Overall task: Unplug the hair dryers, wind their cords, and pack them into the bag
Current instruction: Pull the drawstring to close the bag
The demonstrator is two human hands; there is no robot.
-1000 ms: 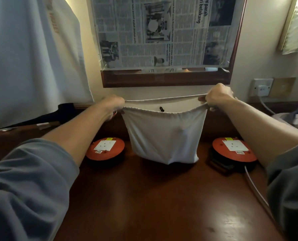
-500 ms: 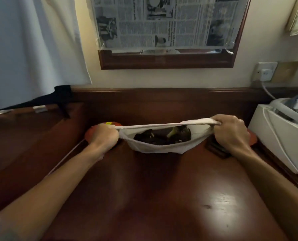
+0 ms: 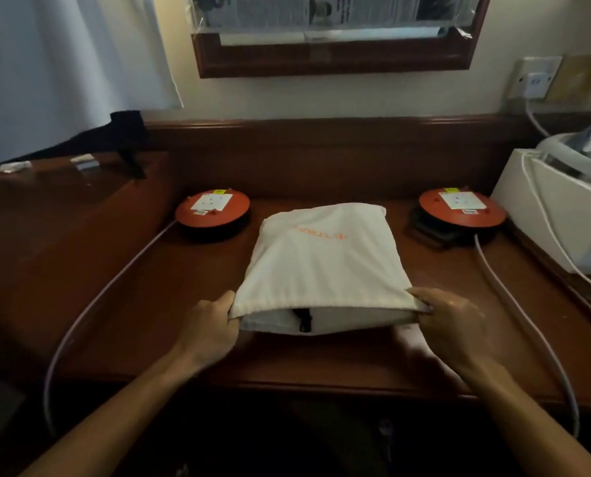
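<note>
Head view. A white drawstring bag [image 3: 325,259] is shown lying flat on the wooden bench [image 3: 321,359], near the centre of the frame, with its open mouth turned toward 6 o'clock and its closed end toward 12 o'clock. The mouth's corner at 9 o'clock is gripped by the left hand [image 3: 206,330], and the corner at 3 o'clock by the right hand [image 3: 454,325]; the fingers [image 3: 421,299] of each hand are pressed together on the hem, pinching the fabric, so that the opening is held slightly agape. A small dark part [image 3: 304,320] is seen just inside the mouth; whether it is a cord toggle or part of the contents cannot be told. The bag is bulged, which suggests that it is filled, though no hair dryer is visible anywhere on the bench.

Two red cable reels are placed beside the bag: one at 10 o'clock [image 3: 213,206] and one at 2 o'clock [image 3: 461,208]. No plug is seen in either reel's socket face. A grey lead [image 3: 115,280] is run from each reel off the bench's near edge.

Progress is judged as near complete: unplugging, winding and packing appear done. What seems left is the closing of the mouth, probably by drawing the string.
</note>
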